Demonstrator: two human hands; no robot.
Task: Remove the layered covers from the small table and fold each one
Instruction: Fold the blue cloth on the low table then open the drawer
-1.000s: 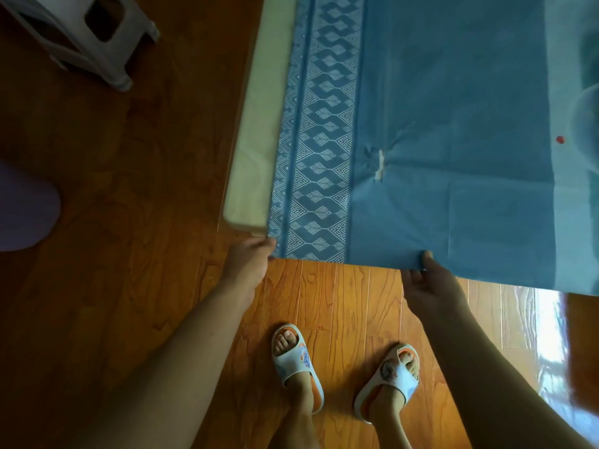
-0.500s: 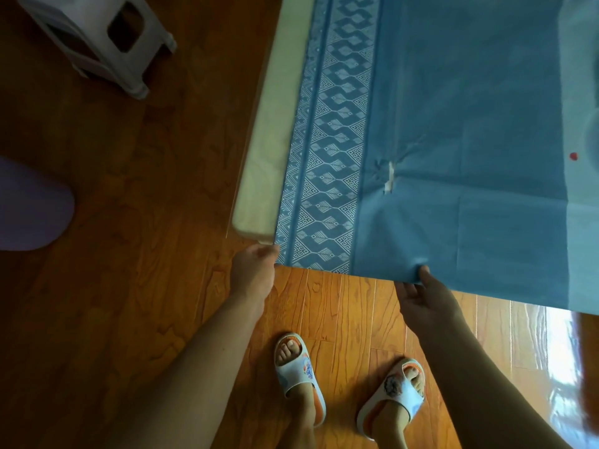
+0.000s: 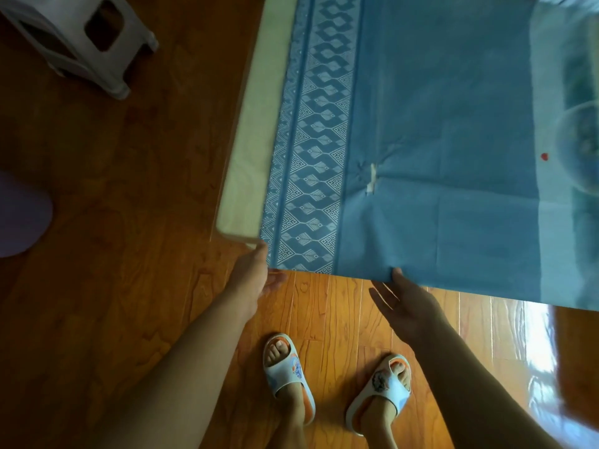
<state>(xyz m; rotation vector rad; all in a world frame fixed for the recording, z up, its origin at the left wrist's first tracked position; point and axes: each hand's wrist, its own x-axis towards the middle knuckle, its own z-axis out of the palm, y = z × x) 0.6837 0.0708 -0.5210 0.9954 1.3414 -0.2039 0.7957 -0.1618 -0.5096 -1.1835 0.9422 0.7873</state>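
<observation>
Here the blue woven cloth with the pale geometric border band lies spread over the small worktop, filling the upper right of the frame, its near edge running from lower centre out to the right. That edge sits directly ahead of both hands. The left hand is at the cloth's near-left corner, just where the cream strip of worktop ends; whether its fingers actually pinch the corner I cannot tell from here. The right hand is further right along the same edge, thumb on top of the cloth, the other fingers spread loose beneath it, not clamped. A clear plastic sheet appears to lie over the cloth at far right. I'd judge that any lift starts along this near edge, with the left hand nearer the corner.
</observation>
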